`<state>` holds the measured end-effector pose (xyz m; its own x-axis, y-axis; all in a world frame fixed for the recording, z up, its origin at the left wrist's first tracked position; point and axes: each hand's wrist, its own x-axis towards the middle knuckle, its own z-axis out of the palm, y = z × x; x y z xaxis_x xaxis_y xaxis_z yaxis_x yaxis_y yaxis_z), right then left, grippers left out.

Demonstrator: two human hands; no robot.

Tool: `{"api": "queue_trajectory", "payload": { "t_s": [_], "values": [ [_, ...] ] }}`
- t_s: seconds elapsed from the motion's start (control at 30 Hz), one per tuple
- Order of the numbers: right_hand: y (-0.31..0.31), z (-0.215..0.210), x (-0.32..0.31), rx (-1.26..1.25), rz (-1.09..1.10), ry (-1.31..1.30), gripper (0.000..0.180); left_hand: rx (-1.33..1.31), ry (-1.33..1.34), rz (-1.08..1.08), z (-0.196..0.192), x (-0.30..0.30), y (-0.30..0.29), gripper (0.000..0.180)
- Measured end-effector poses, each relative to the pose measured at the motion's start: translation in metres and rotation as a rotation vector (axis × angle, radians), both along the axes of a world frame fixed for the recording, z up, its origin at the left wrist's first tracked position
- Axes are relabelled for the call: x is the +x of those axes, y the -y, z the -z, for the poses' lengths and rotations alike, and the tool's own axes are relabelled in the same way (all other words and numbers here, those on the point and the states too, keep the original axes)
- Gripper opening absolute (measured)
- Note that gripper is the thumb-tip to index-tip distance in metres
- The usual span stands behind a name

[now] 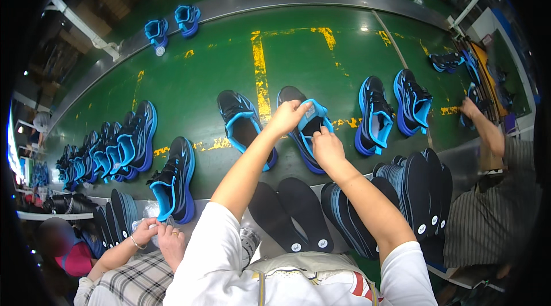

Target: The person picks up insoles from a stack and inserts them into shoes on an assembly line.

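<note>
A black sneaker with blue lining and a blue sole (310,160) stands on the green table right in front of me, toe pointing away. My left hand (290,117) pinches its tongue, pulling it up. My right hand (328,148) is closed at the shoe's opening, its fingertips partly hidden at the collar; I cannot make out anything else in them. Just left, partly behind my left forearm, stands a matching sneaker (232,105). Two black insoles (270,214) lie side by side at the near edge, below my forearms.
More sneakers (373,114) stand to the right, and a row of them (129,139) to the left. Stacked insoles (410,191) lie near my right arm. A co-worker's hands (163,240) work near a sneaker at left; another person's hand (472,110) reaches in from the right.
</note>
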<state>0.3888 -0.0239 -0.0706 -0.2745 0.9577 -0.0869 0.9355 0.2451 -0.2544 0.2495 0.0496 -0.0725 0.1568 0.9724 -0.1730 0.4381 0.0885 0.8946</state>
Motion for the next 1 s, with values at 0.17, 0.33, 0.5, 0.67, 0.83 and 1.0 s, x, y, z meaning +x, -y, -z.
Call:
{"api": "queue_trajectory", "payload": {
  "t_s": [0.17, 0.33, 0.5, 0.67, 0.83, 1.0],
  "values": [
    [0.01, -0.03, -0.007, 0.049, -0.032, 0.022, 0.031, 0.037, 0.144, -0.096, 0.018, -0.007, 0.011, 0.04],
    [-0.021, -0.049, 0.016, -0.512, -0.161, 0.127, 0.027, 0.077, 0.09, -0.082, 0.01, -0.005, 0.012, 0.043],
    [-0.031, -0.019, 0.016, -0.342, -0.356, 0.161, 0.018, 0.051, 0.081, -0.055, 0.003, -0.006, 0.012, 0.044],
    [-0.034, 0.021, 0.0, -0.149, -0.345, 0.113, 0.02, -0.035, 0.107, -0.044, -0.003, -0.006, 0.01, 0.043],
    [-0.031, 0.03, 0.0, -0.18, -0.399, 0.26, 0.021, -0.022, 0.105, -0.02, 0.003, -0.01, 0.008, 0.041],
    [-0.035, 0.021, -0.008, -0.374, -0.549, 0.657, 0.026, -0.041, 0.167, -0.013, 0.012, -0.015, 0.007, 0.039]
  ]
}}
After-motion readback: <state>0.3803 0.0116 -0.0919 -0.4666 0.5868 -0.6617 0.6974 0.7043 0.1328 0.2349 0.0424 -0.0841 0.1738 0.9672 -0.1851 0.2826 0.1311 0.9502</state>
